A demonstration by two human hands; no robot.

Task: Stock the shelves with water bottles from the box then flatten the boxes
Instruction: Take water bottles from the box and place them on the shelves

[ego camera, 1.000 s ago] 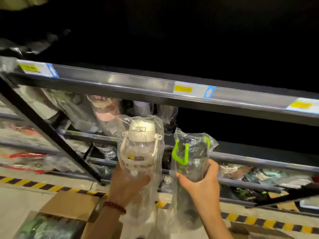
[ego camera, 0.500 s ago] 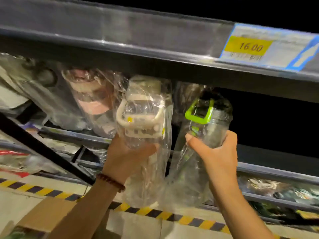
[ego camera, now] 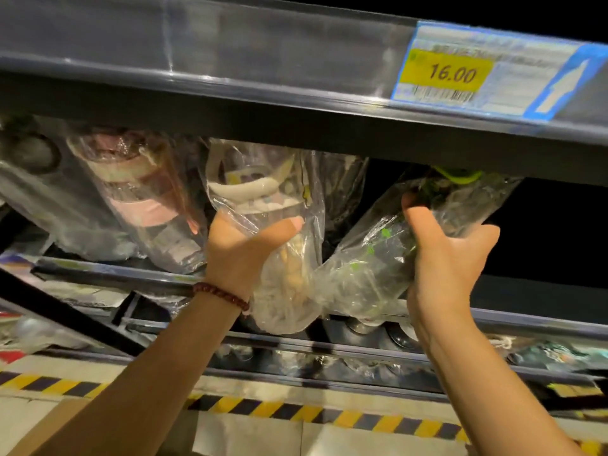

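Both arms are up, reaching forward and upward from the bottom of the view, forearms bare. The left hand (ego camera: 243, 251) is raised palm-up, thumb stretched out to the right, fingers curled round the bagged bottle with the cream handle (ego camera: 260, 199); a beaded bracelet (ego camera: 223, 296) sits on that wrist. The right hand (ego camera: 447, 258) is a touch higher, back of the hand toward the camera, thumb pointing up, clasping the bagged bottle with the green handle (ego camera: 394, 245). The hands are apart, wrists bent back.
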